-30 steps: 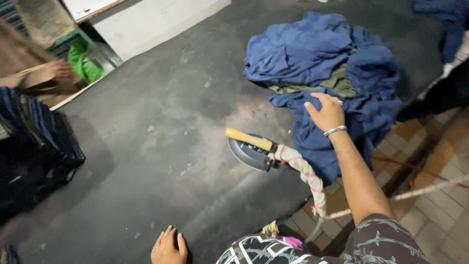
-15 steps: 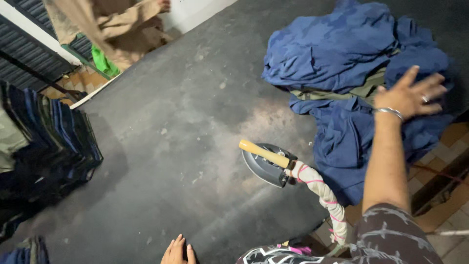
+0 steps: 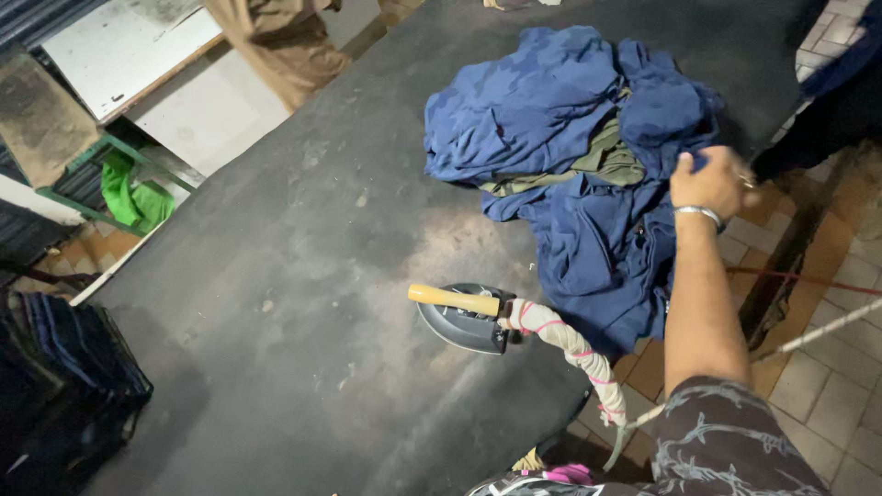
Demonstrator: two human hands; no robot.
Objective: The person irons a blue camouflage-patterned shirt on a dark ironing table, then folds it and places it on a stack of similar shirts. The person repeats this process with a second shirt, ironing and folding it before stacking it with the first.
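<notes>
My right hand [image 3: 709, 184] is closed on the edge of a dark blue garment [image 3: 602, 248] that hangs over the near right side of the dark ironing table [image 3: 303, 276]. Behind it lies a heap of blue clothes [image 3: 542, 101] with an olive piece [image 3: 602, 161] tucked between. An iron [image 3: 464, 317] with a wooden handle rests flat on the table, left of my forearm; its cloth-wrapped cord [image 3: 574, 354] runs off the table edge. A silver bangle sits on my right wrist. My left hand is out of the picture.
A stack of folded dark clothes [image 3: 64, 367] sits at the left edge. A green cloth [image 3: 133, 197] lies under a bench at far left. A person in brown clothing [image 3: 285, 46] stands beyond the table. Tiled floor [image 3: 827, 386] lies to the right.
My right hand went from resting open on the blue cloth to gripping its edge. My left hand, earlier at the near table edge, has dropped out of view. The view shifted left.
</notes>
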